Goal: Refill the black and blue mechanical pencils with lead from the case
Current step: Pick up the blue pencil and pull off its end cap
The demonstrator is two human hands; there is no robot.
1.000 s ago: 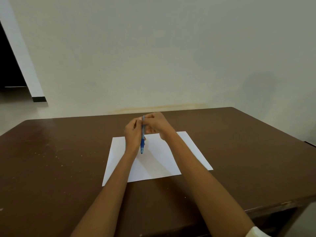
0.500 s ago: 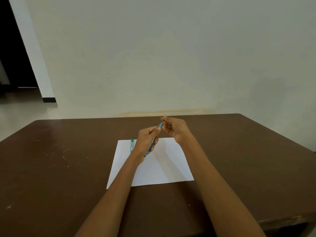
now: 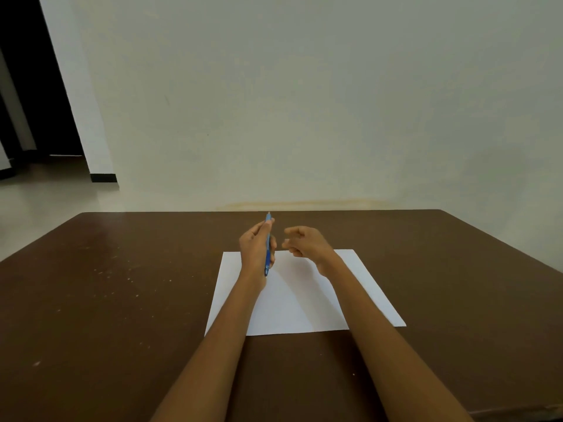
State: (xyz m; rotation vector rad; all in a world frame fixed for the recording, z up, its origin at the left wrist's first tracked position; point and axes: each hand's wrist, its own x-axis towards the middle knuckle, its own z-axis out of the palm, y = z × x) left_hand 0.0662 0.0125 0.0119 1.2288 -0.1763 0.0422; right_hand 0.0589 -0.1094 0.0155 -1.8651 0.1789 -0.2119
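Blue slim plastic mechanical pencil stands near-upright above the white paper sheet, left hand gripping it; right hand fingers curled, whether pinching anything I cannot tell.

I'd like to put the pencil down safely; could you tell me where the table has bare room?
The brown table is bare left of the white paper, and also right of it. The paper's near half between the forearms is free. It's crowded at the paper's far edge, where the left hand holds the blue pencil beside the right hand.
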